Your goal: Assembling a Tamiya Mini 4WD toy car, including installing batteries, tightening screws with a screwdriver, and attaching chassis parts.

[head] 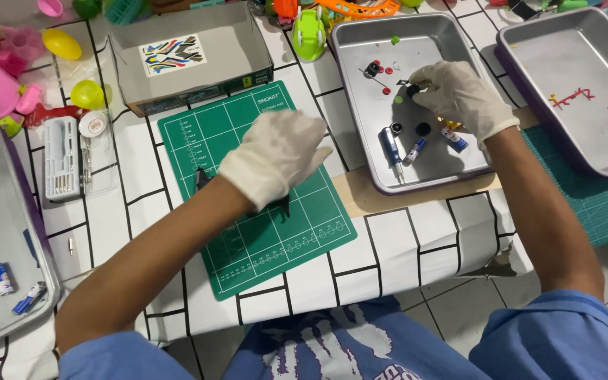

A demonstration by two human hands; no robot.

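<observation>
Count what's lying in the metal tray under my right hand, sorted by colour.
In the silver metal tray, as far as shows:
Small red round pieces: 3
Small green round pieces: 2
Black round pieces: 2
Blue-and-white cylinders: 2
Blue-handled screwdriver: 1
Total: 10

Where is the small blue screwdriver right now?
In the head view, the blue screwdriver lies in the metal tray right of the green cutting mat, beside two small batteries, just below the gloved right hand.

Head cam, steep down, close over table [416, 246]
</observation>
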